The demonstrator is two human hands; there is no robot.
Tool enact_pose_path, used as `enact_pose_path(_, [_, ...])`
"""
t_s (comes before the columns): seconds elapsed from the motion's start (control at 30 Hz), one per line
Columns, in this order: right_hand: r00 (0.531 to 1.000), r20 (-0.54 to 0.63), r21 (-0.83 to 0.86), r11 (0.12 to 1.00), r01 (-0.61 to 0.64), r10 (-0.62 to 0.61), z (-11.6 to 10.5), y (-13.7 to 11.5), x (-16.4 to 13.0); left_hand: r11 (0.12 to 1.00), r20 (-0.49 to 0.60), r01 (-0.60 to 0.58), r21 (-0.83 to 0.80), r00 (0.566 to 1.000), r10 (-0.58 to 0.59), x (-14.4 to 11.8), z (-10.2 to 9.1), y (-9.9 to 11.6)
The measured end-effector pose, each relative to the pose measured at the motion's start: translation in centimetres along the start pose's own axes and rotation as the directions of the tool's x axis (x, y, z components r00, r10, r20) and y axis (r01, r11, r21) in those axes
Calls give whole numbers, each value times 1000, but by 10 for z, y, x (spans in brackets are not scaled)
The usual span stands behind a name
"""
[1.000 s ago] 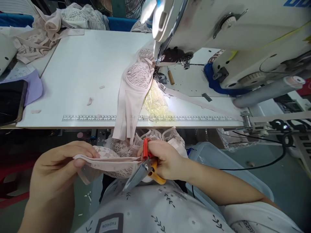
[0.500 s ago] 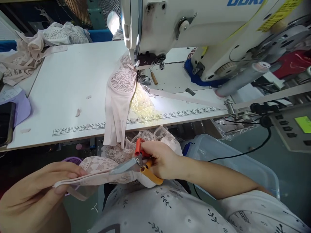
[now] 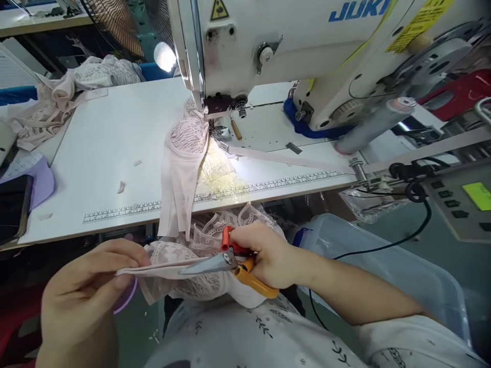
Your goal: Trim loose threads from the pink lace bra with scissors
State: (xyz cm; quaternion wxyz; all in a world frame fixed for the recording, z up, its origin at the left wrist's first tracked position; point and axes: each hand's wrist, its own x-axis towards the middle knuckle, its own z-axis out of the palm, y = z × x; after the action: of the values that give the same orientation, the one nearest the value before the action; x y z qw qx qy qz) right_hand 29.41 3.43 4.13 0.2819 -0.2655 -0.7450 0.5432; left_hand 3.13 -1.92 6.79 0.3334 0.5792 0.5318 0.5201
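- The right hand is closed around a pair of thread snips with a red and orange handle; the steel blades point left and lie across the edge of the fabric.
- The left hand pinches the left end of a pale pink lace garment piece between thumb and fingers, drawing its folded edge taut toward the snips.
- The piece hangs in the air near the person, below the near edge of the white sewing table, above the lap.
- It looks light, soft and limp, with open lace that could snag or tear easily; I judge it needs tension from both ends to lie flat for the blades, and the firmer bound edge is the best place to hold it.
- More lace spills down between the table edge and the hands.
- Farther off, a second pink lace piece lies on the table with its far end under the needle of the white sewing machine, its straps trailing over the near edge.
- A heap of similar garments sits at the far left; a clear plastic bin stands on the floor to the right.
- Against half a second ago, the left hand has come in toward the right and up, shortening the stretched span; the blades sit in much the same place on the fabric edge.
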Motion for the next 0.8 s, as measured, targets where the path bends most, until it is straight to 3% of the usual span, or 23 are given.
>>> enact_pose_path(0.1, [1000, -13, -53, 998, 18, -19, -4, 2, 3, 996, 126, 1, -94, 992, 11, 10, 3, -3])
enact_pose_path(0.4, [999, -43, -90, 996, -6, 2, -14, 12, 25, 964, 143, 171, -204, 979, -143, 56, 9, 1])
enact_pose_path(0.53, [998, 25, 43, 998, -56, 55, -18, 16, 30, 968, 162, 145, -203, 980, -113, 67, 5, 0])
enact_pose_path(0.63, [998, 13, 147, 987, -68, 67, -18, 18, 30, 977, 155, 114, -182, 984, -86, 70, 2, -1])
enact_pose_path(0.8, [998, -32, 116, 992, -46, 50, -15, 11, 30, 984, 222, 31, -173, 975, 8, 71, -3, -2])
